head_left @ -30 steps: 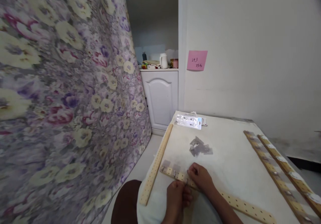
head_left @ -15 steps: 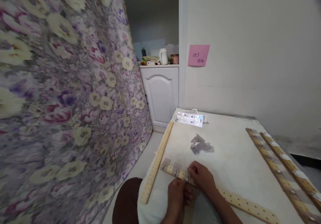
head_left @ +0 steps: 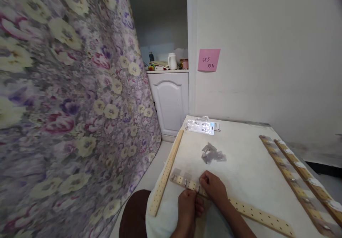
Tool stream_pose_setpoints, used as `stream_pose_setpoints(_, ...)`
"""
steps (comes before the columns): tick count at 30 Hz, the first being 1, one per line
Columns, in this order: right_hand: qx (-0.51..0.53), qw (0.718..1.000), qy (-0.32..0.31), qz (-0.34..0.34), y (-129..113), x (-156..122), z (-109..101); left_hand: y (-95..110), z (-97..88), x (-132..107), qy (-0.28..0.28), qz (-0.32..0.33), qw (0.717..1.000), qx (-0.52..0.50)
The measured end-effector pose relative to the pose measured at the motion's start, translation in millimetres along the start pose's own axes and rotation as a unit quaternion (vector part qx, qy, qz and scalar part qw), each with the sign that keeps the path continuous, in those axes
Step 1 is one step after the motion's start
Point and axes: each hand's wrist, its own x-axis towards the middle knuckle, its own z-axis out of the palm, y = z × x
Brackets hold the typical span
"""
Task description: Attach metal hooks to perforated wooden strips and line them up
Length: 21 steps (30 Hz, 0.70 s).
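A perforated wooden strip [head_left: 251, 213] lies slantwise across the near part of the white table [head_left: 248, 167]. Small clear hook pieces sit along its left end [head_left: 181, 179]. My left hand [head_left: 188, 204] is curled closed against the strip's near edge. My right hand [head_left: 213, 188] is closed in a pinch on the strip where a small hook piece sits, right beside the left hand's fingertips. What the fingers hold is too small to name. A loose heap of clear hook pieces [head_left: 212, 155] lies just beyond both hands.
A second perforated strip [head_left: 167, 174] lies along the table's left edge. Two more strips with hooks [head_left: 296, 181] run along the right side. A blister pack [head_left: 200, 127] sits at the far edge. A flowered curtain [head_left: 66, 106] hangs left; a white cabinet [head_left: 169, 99] stands behind.
Both hands stay on the strip with only slight finger shifts. The view has tilted a little, moving the scene slightly.
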Motion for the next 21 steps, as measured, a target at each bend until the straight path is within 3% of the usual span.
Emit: stream_pose_setpoints(21,0.003,1.0,-0.009,-0.019,1.1,-1.8,0.2,-8.4,-0.1,5.0,0.002,0.009,1.0,0.015)
